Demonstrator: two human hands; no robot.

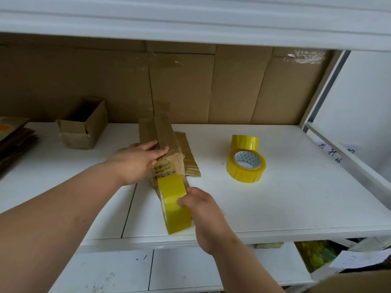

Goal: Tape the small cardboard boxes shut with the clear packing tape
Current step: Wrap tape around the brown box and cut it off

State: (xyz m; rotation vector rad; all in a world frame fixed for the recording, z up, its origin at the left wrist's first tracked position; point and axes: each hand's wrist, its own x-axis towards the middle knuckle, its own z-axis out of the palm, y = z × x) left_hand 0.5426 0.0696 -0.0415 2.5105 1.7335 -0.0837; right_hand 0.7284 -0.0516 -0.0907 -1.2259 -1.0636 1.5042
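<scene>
White shelf (pixel 285 197), boxes (pixel 163 144), tape rolls (pixel 245 166)

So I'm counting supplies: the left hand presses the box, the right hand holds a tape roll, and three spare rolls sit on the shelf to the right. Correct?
Not quite. The head view shows two spare rolls, not three. The rest holds: left hand presses the box, right hand holds a tape roll.

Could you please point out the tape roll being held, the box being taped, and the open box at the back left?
held tape roll (pixel 174 205): head view, yellow outer face.
box being taped (pixel 157 132): head view, top flaps.
open box (pixel 96 123): head view, right wall.
</scene>
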